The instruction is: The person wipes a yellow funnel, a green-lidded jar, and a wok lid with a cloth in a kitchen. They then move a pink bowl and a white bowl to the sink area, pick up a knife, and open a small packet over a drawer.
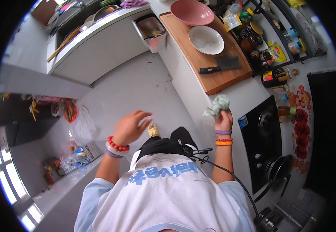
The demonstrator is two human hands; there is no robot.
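Observation:
My right hand (224,119) grips a crumpled green-and-white cloth (218,106) by the near corner of the wooden cutting board (231,78). My left hand (132,126) is in the air over the floor, its fingers apart, holding nothing. On the board lies a cleaver (227,63) with a black handle. Beyond it stand a white bowl (206,40), wet inside, and a large pink bowl (191,12).
A gas stove (262,139) with a lidded pan (279,171) is at the right. Bottles and jars (250,43) stand behind the board. A waste bin (153,32) hangs at the counter corner. Plastic bags (84,127) lie at the left.

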